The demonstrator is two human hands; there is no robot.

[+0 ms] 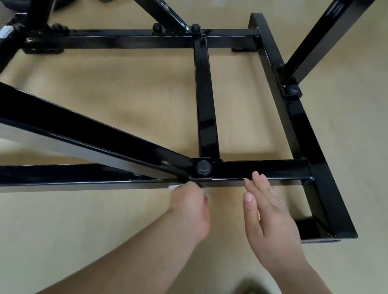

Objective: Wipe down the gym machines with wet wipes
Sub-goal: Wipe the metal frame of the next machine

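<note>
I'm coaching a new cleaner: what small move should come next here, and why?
Probably slide the left hand, gripping the white wipe against the near black bar, leftward along it: the open right hand rests on the bar's right stretch.

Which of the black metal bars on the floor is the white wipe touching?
The black square metal bar nearest the camera: the white wet wipe presses its front face. The others lie farther back.

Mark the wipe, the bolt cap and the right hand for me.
wipe [174, 187]: head view, on its visible white corner.
bolt cap [203, 167]: head view, on its round top.
right hand [269, 218]: head view, on the back of the hand.
</note>
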